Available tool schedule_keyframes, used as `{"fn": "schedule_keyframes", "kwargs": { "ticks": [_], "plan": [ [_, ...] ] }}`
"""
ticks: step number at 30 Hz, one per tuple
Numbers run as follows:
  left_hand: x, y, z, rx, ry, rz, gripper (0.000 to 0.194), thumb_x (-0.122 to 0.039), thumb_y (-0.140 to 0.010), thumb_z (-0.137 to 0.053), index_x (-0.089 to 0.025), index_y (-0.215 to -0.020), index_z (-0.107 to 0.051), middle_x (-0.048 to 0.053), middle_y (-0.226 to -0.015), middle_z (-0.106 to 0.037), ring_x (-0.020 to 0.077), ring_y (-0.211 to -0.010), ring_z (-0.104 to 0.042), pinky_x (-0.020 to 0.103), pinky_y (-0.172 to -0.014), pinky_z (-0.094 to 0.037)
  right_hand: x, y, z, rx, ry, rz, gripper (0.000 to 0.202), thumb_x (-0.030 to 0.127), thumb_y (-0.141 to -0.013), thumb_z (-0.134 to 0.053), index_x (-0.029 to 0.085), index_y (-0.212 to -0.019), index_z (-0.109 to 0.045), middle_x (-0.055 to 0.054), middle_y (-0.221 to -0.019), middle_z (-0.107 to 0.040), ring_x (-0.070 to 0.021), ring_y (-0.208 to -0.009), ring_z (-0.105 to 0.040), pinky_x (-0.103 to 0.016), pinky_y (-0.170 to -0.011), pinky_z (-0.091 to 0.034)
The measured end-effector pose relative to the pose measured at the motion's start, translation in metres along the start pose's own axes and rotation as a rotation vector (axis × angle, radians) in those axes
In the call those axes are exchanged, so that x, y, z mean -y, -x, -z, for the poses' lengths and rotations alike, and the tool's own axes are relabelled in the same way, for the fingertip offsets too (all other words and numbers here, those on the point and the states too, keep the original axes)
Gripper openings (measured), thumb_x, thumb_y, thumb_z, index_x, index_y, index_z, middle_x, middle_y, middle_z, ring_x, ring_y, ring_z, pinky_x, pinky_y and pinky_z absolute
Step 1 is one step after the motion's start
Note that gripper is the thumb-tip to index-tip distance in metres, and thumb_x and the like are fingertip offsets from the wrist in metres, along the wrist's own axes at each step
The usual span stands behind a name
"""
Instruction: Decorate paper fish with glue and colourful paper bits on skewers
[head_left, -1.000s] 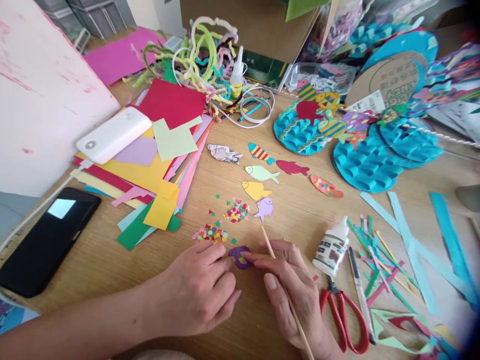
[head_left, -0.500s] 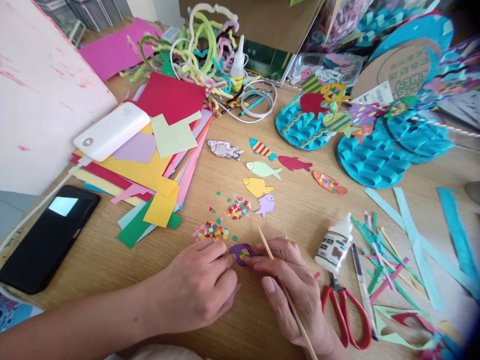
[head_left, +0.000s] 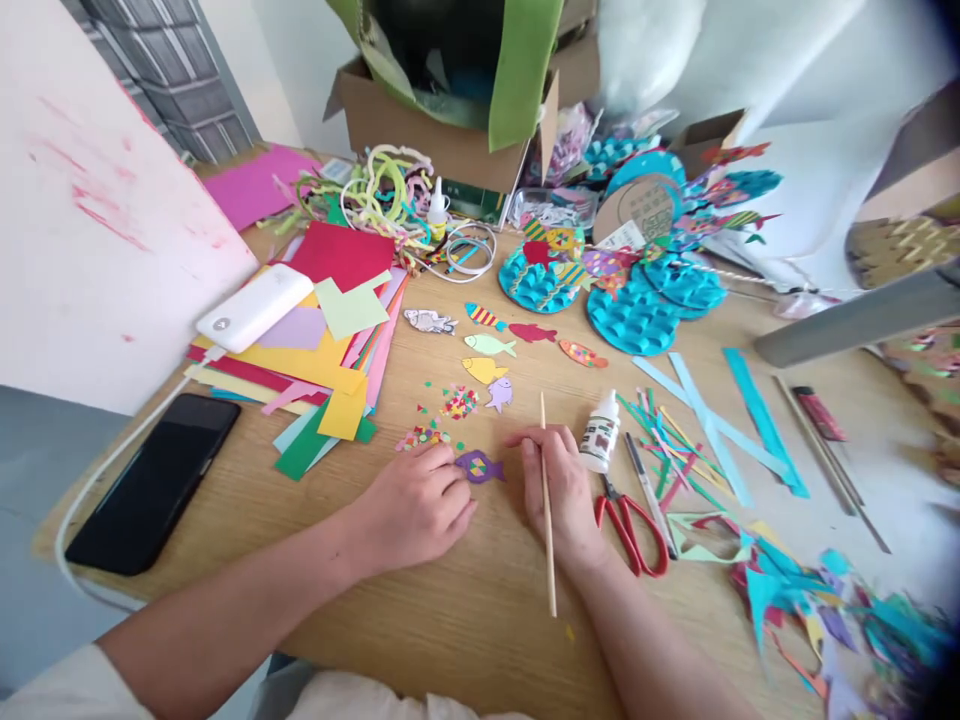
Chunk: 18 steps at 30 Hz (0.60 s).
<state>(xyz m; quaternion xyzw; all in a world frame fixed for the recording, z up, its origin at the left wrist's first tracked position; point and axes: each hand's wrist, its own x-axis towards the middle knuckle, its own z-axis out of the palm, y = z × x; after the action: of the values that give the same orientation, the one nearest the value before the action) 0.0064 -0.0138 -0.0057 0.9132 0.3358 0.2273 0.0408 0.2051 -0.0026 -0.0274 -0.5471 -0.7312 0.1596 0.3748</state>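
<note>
A purple paper fish (head_left: 480,467) with small colored pieces on its middle lies flat on the table. My left hand (head_left: 424,505) rests at its left edge, fingers curled, fingertips near the fish; whether they grip anything is hidden. To the right of the fish, my right hand (head_left: 559,490) is closed around a thin wooden stick (head_left: 548,540), held nearly upright in the view. Piles of confetti dots (head_left: 421,438) and tiny triangles (head_left: 459,402) lie just beyond the left hand. Further back are several cut paper fish, including a yellow one (head_left: 484,369) and a lilac one (head_left: 499,393).
Right of my right hand are a glue bottle (head_left: 600,432), red-handled scissors (head_left: 634,530), a pen (head_left: 651,495) and paper strips. Colored paper with a power bank (head_left: 255,308) and a phone (head_left: 154,485) sit left. Blue discs (head_left: 634,315) stand behind.
The view has pulled back and shows more of the table. My right hand has moved away from the purple fish to the right, and the stick stands more upright.
</note>
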Motion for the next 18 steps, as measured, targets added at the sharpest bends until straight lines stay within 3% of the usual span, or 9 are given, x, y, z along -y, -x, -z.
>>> {"fn": "schedule_keyframes", "kwargs": {
  "ticks": [6, 18],
  "plan": [
    [0.0001, 0.0012, -0.0011, -0.010, -0.020, -0.007, 0.021, -0.019, -0.089, -0.052, -0.016, -0.070, -0.060, 0.005, -0.071, -0.066, 0.0204, -0.080, -0.057, 0.034, -0.071, -0.046, -0.0035, 0.0010, -0.0037, 0.062, 0.095, 0.028, 0.014, 0.022, -0.095, -0.044, 0.019, -0.097, -0.057, -0.007, -0.083, -0.062, -0.0222, -0.081, -0.055, -0.037, -0.074, -0.048],
    [-0.0019, 0.0070, -0.0096, -0.003, -0.026, -0.061, 0.022, -0.024, -0.089, -0.054, -0.016, -0.070, -0.061, 0.006, -0.074, -0.066, 0.0204, -0.079, -0.055, 0.033, -0.072, -0.047, -0.0057, 0.0027, -0.0103, 0.099, 0.138, -0.006, 0.016, 0.017, -0.088, -0.048, 0.016, -0.102, -0.054, -0.006, -0.079, -0.063, -0.0232, -0.081, -0.056, -0.039, -0.077, -0.046]
  ]
}}
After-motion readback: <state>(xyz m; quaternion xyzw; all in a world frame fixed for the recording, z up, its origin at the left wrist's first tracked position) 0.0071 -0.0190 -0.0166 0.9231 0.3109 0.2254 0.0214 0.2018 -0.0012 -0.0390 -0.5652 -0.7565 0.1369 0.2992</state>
